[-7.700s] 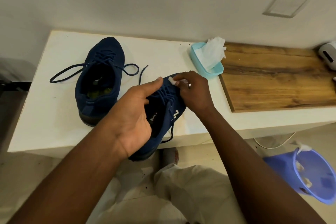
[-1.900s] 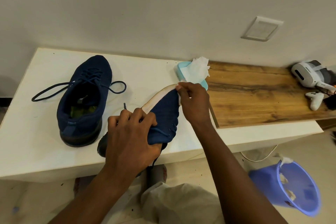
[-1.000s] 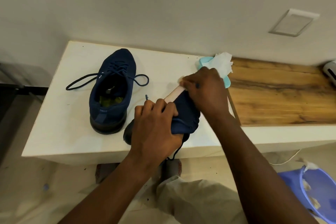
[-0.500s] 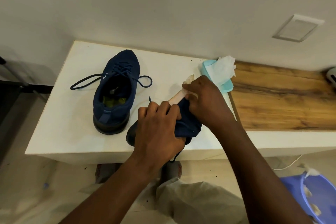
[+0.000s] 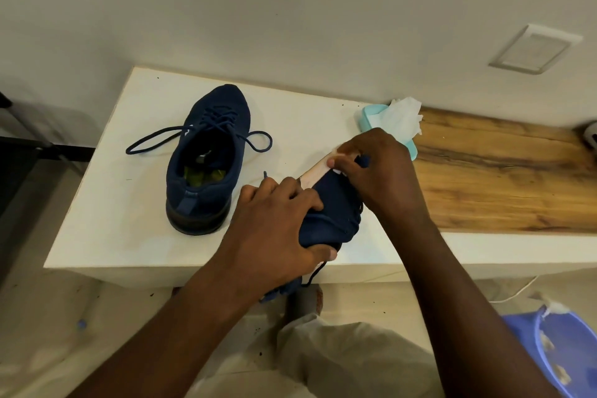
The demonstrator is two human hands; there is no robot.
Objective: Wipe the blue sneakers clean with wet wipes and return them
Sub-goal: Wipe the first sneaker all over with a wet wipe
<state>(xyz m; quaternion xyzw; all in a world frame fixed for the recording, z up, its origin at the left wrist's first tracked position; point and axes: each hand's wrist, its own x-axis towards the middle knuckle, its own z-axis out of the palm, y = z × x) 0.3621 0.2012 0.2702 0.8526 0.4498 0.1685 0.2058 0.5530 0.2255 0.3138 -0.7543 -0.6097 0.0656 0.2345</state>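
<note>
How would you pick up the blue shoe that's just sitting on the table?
Probably by its heel rim, coming from above on the near side. The resting sneaker stands upright on the white table, heel toward the person, opening facing up, so you can hook inside it.

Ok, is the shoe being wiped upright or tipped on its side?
Tipped on its side: the shoe shows its pale sole edge, gripped by the left hand.

You have two blue sneakers here: the standing sneaker [image 5: 206, 171] and the held sneaker [image 5: 326, 216]. Count one white surface [image 5: 113, 203], one teal pack of wipes [image 5: 368, 115], one small wipe [image 5: 337, 171], one wooden board [image 5: 504, 178], one blue bucket [image 5: 578, 333], one wall plate [image 5: 534, 48], and two grips, your left grip [image 5: 274, 229] and right grip [image 5: 381, 171]
</note>
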